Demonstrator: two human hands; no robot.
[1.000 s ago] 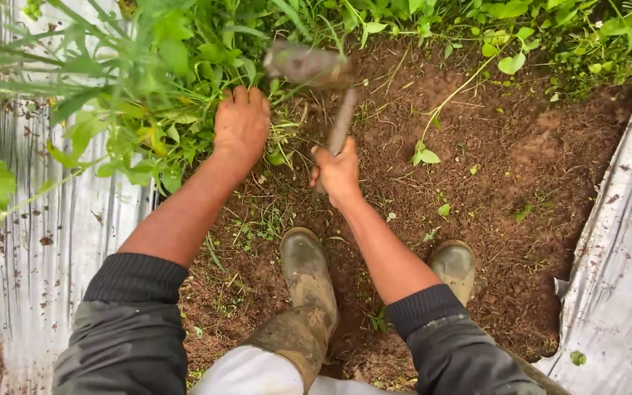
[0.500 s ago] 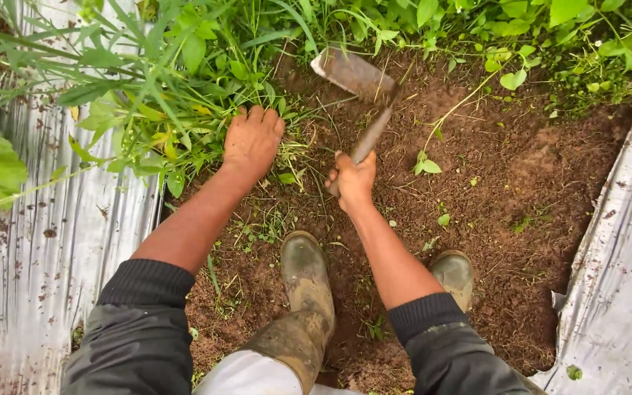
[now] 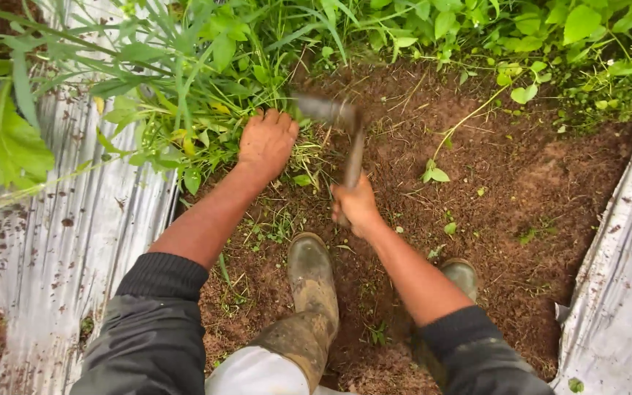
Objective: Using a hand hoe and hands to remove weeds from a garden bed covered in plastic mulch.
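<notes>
From the head view I see my right hand (image 3: 354, 208) clenched round the wooden handle of a short metal-bladed hoe (image 3: 345, 143), its long axis running up and away, blade blurred just right of my left hand (image 3: 266, 143), which presses, fingers together, into the green weed clump (image 3: 206, 110).

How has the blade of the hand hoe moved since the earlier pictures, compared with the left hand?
Yes. The hoe blade has swung left and down, and is now blurred just beside the fingertips of the left hand, which stays on the weeds.
</notes>
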